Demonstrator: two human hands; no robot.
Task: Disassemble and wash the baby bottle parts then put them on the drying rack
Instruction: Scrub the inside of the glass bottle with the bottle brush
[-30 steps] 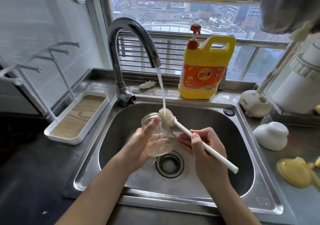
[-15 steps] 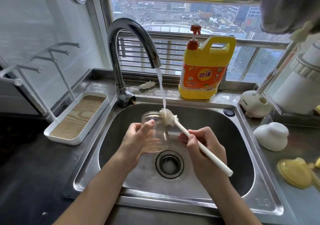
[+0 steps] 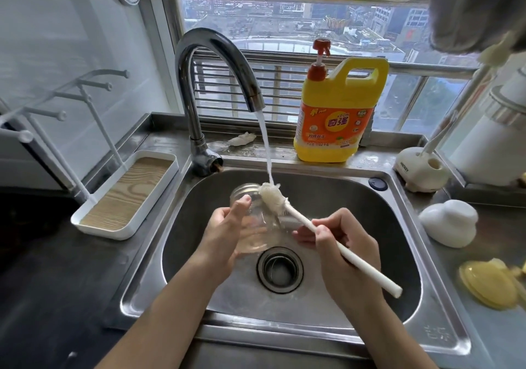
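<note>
Rack (image 3: 125, 195) stood on the counter (image 3: 42, 269) at left; over the sink (image 3: 355, 206), left hand (image 3: 225, 235) fingers gripped the bottle (image 3: 257, 232), mouth up, likely to admit the brush (image 3: 273, 199), its head wetted under the tap (image 3: 199, 55), its handle pinched by right hand (image 3: 347, 255) fingers.

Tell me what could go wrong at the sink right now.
The wet bottle is held by the left hand alone above the steel sink; it might slip and crack. The water lands on the head of the brush in the right hand, so it may splash out.
</note>
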